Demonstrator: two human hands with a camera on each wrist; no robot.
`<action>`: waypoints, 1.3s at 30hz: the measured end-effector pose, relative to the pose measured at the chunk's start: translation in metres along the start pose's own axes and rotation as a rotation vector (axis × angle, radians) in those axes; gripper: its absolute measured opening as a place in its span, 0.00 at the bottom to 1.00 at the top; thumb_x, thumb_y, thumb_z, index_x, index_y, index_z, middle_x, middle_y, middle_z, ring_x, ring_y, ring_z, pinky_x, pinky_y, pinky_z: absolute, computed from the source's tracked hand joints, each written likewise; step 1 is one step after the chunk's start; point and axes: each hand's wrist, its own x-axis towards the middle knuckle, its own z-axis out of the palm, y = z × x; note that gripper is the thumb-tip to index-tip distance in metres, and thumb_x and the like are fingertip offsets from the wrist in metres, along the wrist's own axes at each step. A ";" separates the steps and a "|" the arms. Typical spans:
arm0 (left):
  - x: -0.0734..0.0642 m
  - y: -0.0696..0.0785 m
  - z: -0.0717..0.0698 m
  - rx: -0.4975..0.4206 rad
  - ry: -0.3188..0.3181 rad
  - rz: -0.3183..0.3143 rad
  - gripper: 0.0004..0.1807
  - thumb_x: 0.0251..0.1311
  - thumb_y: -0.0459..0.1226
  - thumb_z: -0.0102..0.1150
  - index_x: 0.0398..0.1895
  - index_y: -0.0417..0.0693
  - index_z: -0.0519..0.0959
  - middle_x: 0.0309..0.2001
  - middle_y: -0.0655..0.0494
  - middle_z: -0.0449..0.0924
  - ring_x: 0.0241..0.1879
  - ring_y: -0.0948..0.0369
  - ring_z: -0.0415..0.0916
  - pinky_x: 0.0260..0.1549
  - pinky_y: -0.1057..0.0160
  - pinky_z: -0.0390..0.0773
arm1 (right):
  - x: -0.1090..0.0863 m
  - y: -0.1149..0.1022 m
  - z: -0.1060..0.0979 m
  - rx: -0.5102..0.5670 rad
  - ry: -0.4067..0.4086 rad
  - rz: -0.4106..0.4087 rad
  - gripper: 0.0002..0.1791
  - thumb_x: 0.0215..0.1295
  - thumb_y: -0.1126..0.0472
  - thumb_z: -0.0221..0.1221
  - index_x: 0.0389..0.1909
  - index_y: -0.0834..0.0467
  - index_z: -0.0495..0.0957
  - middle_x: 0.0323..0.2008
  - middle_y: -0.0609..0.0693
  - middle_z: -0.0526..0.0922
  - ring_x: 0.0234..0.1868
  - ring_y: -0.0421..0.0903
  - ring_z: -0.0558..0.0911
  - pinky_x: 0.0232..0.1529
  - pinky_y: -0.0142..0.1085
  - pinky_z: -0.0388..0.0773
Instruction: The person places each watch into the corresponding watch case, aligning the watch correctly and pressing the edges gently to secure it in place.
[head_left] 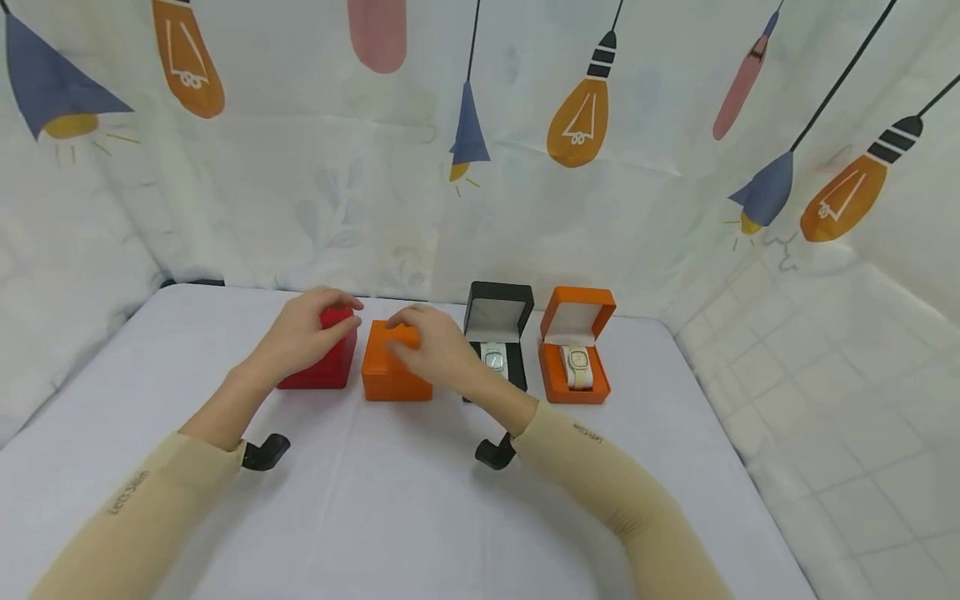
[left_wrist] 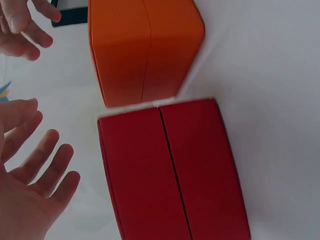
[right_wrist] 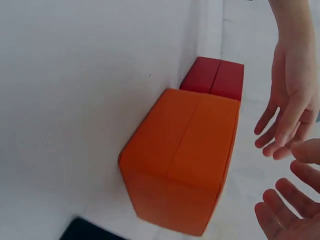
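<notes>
My left hand [head_left: 300, 329] is over the closed red box [head_left: 315, 375], its fingers spread and loosely bent with nothing between them. The left wrist view shows a gap between this hand [left_wrist: 30, 195] and the box [left_wrist: 170, 175], with its lid seam closed. Right beside it sits a closed orange box [head_left: 397, 383]. My right hand [head_left: 438, 350] is above that box, fingers relaxed and apart, holding nothing. In the right wrist view the orange box [right_wrist: 175, 160] stands in front of the red one [right_wrist: 212, 77], and the right hand [right_wrist: 295, 215] is off to its side.
To the right, a black box [head_left: 498, 300] stands with its lid up, a pale watch [head_left: 493, 358] inside, partly covered by my right arm. Beside it is an opened orange box [head_left: 551, 383] with a cream watch [head_left: 578, 360]. A printed curtain [head_left: 375, 183] hangs behind the white table [head_left: 390, 517].
</notes>
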 end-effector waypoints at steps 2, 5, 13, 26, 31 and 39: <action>0.005 0.004 0.007 -0.014 -0.005 0.021 0.16 0.73 0.40 0.60 0.58 0.43 0.80 0.58 0.43 0.79 0.58 0.44 0.73 0.59 0.36 0.73 | -0.005 0.004 -0.008 0.014 0.011 -0.006 0.14 0.71 0.60 0.64 0.54 0.60 0.83 0.53 0.50 0.84 0.56 0.48 0.80 0.58 0.34 0.76; 0.012 0.011 0.016 -0.031 -0.011 0.058 0.17 0.73 0.40 0.60 0.58 0.41 0.80 0.56 0.43 0.80 0.56 0.45 0.74 0.57 0.38 0.74 | -0.012 0.012 -0.019 0.015 0.037 -0.008 0.14 0.71 0.61 0.64 0.53 0.62 0.82 0.52 0.53 0.84 0.53 0.50 0.80 0.54 0.36 0.78; 0.030 0.027 0.037 -0.066 -0.047 0.091 0.18 0.72 0.39 0.62 0.60 0.42 0.79 0.56 0.45 0.79 0.58 0.46 0.73 0.61 0.41 0.72 | -0.024 0.041 -0.044 -0.003 0.133 0.028 0.13 0.71 0.62 0.64 0.54 0.60 0.82 0.51 0.53 0.84 0.50 0.48 0.79 0.50 0.38 0.81; 0.056 0.048 0.064 -0.038 -0.120 0.089 0.21 0.71 0.40 0.61 0.64 0.43 0.77 0.61 0.44 0.77 0.60 0.46 0.73 0.57 0.45 0.77 | -0.032 0.081 -0.080 0.050 0.313 0.157 0.12 0.70 0.64 0.65 0.52 0.63 0.83 0.51 0.56 0.84 0.51 0.54 0.80 0.52 0.45 0.79; 0.065 0.053 0.074 -0.052 -0.139 0.116 0.21 0.73 0.41 0.59 0.64 0.43 0.76 0.62 0.44 0.77 0.60 0.46 0.73 0.58 0.46 0.76 | -0.033 0.092 -0.086 0.028 0.344 0.213 0.11 0.70 0.64 0.64 0.50 0.62 0.84 0.50 0.57 0.85 0.49 0.54 0.78 0.50 0.46 0.76; 0.076 0.069 0.080 -0.059 -0.148 0.106 0.25 0.74 0.42 0.57 0.69 0.42 0.73 0.66 0.44 0.73 0.61 0.47 0.73 0.60 0.46 0.76 | -0.031 0.100 -0.092 0.005 0.338 0.278 0.15 0.72 0.63 0.62 0.55 0.64 0.82 0.55 0.58 0.81 0.51 0.56 0.76 0.53 0.49 0.74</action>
